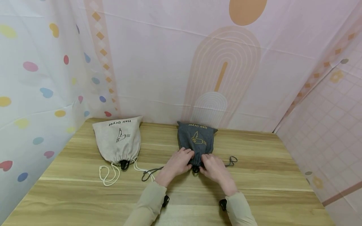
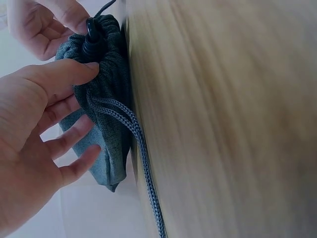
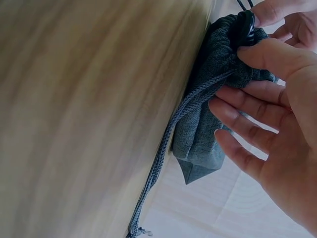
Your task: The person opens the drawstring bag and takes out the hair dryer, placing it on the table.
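And pinching now at both sides of the gathered neck (image 2: 115, 64) of the dark-grey woven-cloth drawstring bag (image 1: 185, 135), with left hand (image 1: 177, 160) and right hand (image 1: 214, 167), thumbs nearside, outer fingers spread; just toward six o'clock from mid-view, on the pale wood-grain table (image 1: 282, 175). Already bunched, apparently, around a black ribbed looped end (image 1: 195, 169) poking out at six; seemingly left to tighten: dark-grey braided cords (image 1: 152, 171), loose toward eight and four. Gathered likewise at nine: a beige cloth drawstring bag (image 1: 104, 139), with cream cords (image 1: 114, 176) slack. Up close, full-bellied, wrinkled at the neck, sharp-cornered at twelve, bearing gold hair-dryer drawing (image 1: 198, 141) and upside-down lettering (image 1: 197, 126).
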{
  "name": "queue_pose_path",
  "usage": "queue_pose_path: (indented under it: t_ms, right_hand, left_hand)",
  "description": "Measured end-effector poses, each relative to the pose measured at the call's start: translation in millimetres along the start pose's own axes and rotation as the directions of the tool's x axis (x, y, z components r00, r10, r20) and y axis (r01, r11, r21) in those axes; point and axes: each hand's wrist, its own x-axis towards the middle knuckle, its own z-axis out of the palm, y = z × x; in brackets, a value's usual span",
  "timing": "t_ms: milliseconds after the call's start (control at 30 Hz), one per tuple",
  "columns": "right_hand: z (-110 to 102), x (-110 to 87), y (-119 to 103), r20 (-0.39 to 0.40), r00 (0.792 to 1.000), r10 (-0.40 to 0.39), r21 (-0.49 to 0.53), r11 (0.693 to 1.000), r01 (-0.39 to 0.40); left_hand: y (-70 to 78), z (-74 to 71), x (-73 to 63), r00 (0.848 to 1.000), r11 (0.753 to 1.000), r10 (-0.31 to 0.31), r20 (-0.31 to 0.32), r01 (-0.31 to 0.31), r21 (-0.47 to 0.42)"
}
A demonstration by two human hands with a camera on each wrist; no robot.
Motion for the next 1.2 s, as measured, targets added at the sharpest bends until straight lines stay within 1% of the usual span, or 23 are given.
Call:
queue_pose_path:
  t_ms: [167, 367, 500, 633, 867, 1200]
  right_hand:
    - [-0.3, -0.5, 0.8, 0.007, 1.000, -0.004, -0.013, 1.000, 0.004]
    - [-1.3, -1.6, 1.8, 0.020, 1.000, 0.014, -0.027, 1.000, -0.013]
    - [-2.7, -2.3, 1.9, 0.030, 0.999, 0.028, -0.021, 0.999, -0.027]
    - [-3.8, -3.2, 2.2, 0.035, 0.999, 0.034, -0.014, 0.999, -0.034]
    - [-3.5, -4.5, 4.0, 0.027, 0.999, 0.042, -0.010, 0.999, -0.042]
    - [-3.2, -6.5, 6.9, -0.013, 1.000, 0.025, -0.007, 1.000, -0.025]
  left_hand:
    - [-0.5, 0.1, -0.2, 1.000, 1.000, 0.010, -0.005, -0.010, 0.004]
    - [-0.1, 0.1, -0.9, 1.000, 1.000, 0.006, -0.020, -0.006, 0.004]
    - [-0.5, 0.2, -1.6, 0.999, 1.000, 0.007, -0.036, -0.007, 0.007]
    - [-1.6, 0.4, -1.7, 0.999, 1.000, 0.007, -0.038, -0.007, 0.016]
    - [-2.7, -0.4, -2.5, 0.998, 1.000, 0.016, -0.054, -0.015, 0.010]
    - [-5.1, -1.0, -4.4, 0.996, 0.999, 0.033, -0.079, -0.034, -0.015]
